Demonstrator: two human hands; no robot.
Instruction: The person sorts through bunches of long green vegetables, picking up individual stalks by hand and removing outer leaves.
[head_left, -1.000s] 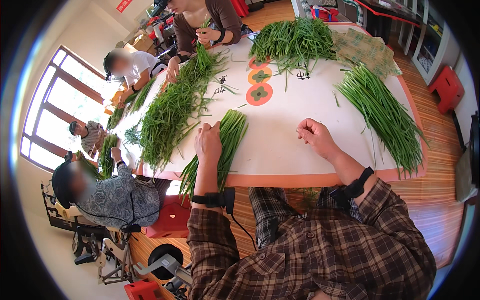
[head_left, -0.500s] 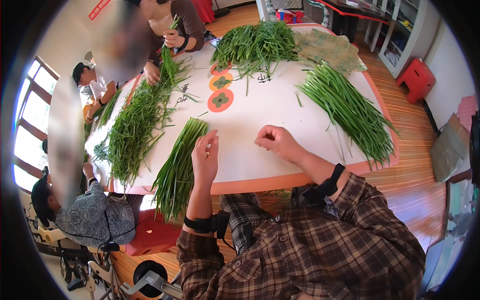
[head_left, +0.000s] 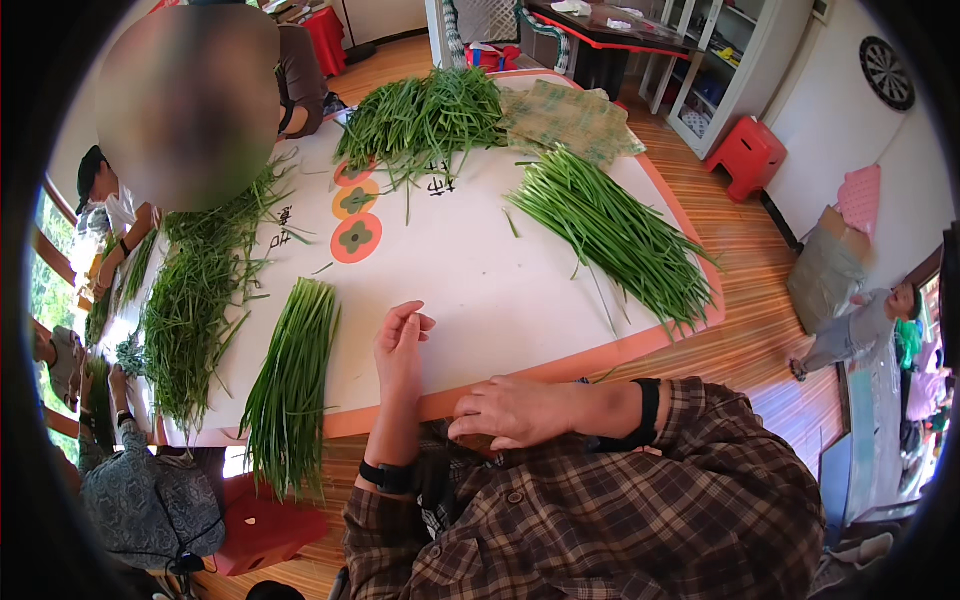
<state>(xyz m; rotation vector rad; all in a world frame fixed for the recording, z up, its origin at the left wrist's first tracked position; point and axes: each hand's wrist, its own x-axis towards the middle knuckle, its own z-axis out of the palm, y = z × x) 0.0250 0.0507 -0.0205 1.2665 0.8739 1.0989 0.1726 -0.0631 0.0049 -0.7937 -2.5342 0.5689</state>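
Note:
My left hand [head_left: 402, 338] is raised over the near edge of the table [head_left: 440, 270], its fingers loosely bent and a little apart, with nothing visible in them. Lower and to the right, my right hand [head_left: 492, 412] hangs at the table's orange border. Its fingers curve downward, thumb apart, and no held thing shows. A neat bunch of garlic chives [head_left: 293, 385] lies left of my left hand, its leaves hanging over the edge. Another large bunch of chives [head_left: 610, 235] rests on the right side of the table. Neither hand touches a bunch.
Loose chives [head_left: 205, 310] spread along the left side, where other people sit. At the far side are a chive heap [head_left: 425, 115] and a greenish patterned sheet [head_left: 570, 122]. A red stool [head_left: 745, 158] stands at the right; a person [head_left: 860, 325] is on the far right.
My right hand has dropped from above the table to its near edge. My left hand stays raised. The view has turned right, bringing a dartboard and a person on the right into sight.

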